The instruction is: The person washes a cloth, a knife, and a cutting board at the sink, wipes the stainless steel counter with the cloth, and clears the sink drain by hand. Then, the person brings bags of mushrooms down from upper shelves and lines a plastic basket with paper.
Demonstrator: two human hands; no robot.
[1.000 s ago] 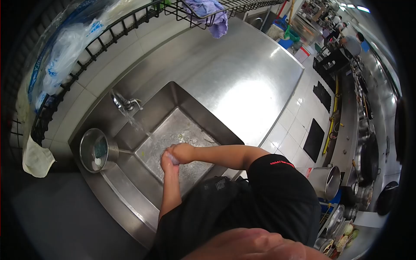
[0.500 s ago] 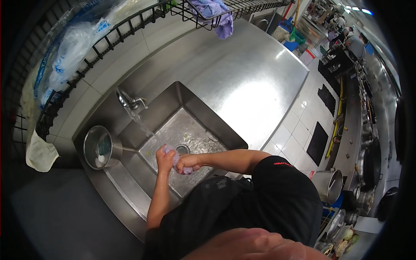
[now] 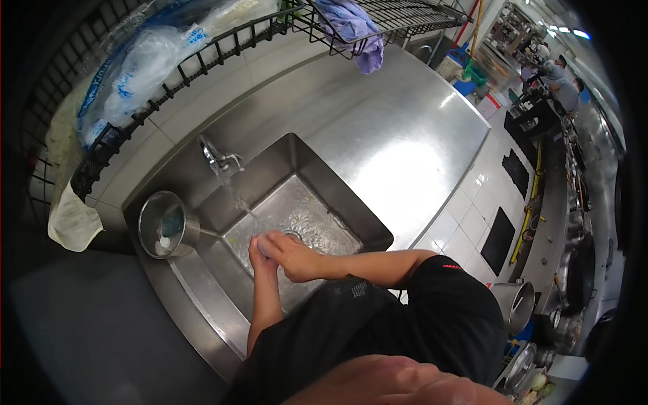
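Observation:
Over the steel sink (image 3: 341, 196), my two hands press together around a wadded light purple cloth (image 3: 264, 250), of which only a small part shows. My left hand (image 3: 255, 255) is closed on it from the left. From the right, my right hand (image 3: 295, 258) lies over it with its fingers wrapped round. Water runs from the tap (image 3: 217, 156) into the sink, behind my hands. The drain is partly hidden by my right hand.
A steel pot (image 3: 162, 226) stands at the sink's left. Above hangs a wire rack (image 3: 152, 104) with plastic bags (image 3: 145, 74) and another purple cloth (image 3: 351, 30). A steel counter (image 3: 398, 108) extends right. People (image 3: 563, 91) stand far back at the right.
The cloth, bulging out between my hands half a second ago, is now mostly covered. My right hand has moved up over it. The view has shifted, moving the sink rightward.

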